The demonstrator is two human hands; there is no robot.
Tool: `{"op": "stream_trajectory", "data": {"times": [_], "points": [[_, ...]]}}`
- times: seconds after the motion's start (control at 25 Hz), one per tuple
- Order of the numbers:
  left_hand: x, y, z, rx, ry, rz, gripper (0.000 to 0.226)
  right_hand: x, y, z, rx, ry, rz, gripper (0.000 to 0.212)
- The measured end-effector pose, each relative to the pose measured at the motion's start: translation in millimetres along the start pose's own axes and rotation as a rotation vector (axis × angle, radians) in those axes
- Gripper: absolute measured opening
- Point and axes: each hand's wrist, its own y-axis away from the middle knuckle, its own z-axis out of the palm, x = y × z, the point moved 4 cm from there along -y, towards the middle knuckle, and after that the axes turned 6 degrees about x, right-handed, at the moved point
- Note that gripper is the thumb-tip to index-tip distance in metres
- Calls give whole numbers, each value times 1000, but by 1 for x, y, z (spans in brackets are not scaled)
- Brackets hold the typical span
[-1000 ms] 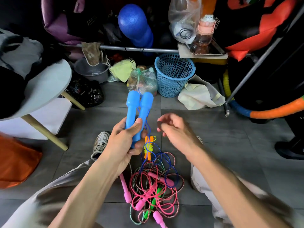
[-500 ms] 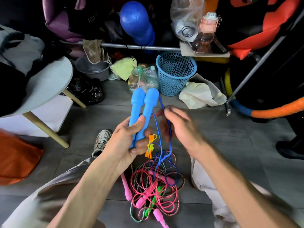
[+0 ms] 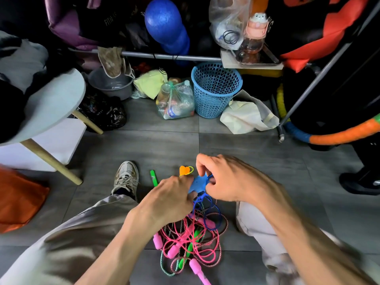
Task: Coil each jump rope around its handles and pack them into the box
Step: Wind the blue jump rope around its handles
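Your left hand (image 3: 170,197) grips the blue handles (image 3: 197,184) just above the tangled rope pile (image 3: 190,241) near you; your right hand (image 3: 230,179) pinches the blue cord (image 3: 209,177) beside them.

Bare forearms (image 3: 115,243), light grey-beige trousers (image 3: 67,239) and a worn grey-and-white lace-up sneaker (image 3: 125,176) over a dark sock.
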Motion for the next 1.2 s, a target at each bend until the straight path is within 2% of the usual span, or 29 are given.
{"op": "stream_trajectory", "data": {"times": [0.2,0.32,0.44,0.52,0.72,0.84,0.96,1.04,1.12,1.2], "points": [[-3,1,-13,-104,-4,100,17,12,-6,-10,2,-163,-78,29],[1,6,-13,-121,-101,189,17,19,-4,-12,-47,-171,-73,28],[4,11,-9,-211,-107,217,14,27,-3,-11,-101,-151,-37,28],[3,12,-11,-274,-56,227,13,28,-4,-11,-109,-206,-45,23],[9,21,-16,-353,133,304,5,30,-2,-14,-233,-541,-53,9],[19,32,-35,-347,483,355,8,33,-5,-18,-238,-893,-36,10],[18,34,-58,-214,809,351,12,24,-2,-24,-170,-1253,-85,28],[13,31,-63,-118,923,334,14,23,-2,-20,-40,-1405,5,49],[10,27,-63,-82,946,340,14,26,-8,-15,38,-1437,91,62],[8,26,-62,-72,880,360,14,28,-17,-15,31,-1388,26,69]]}}
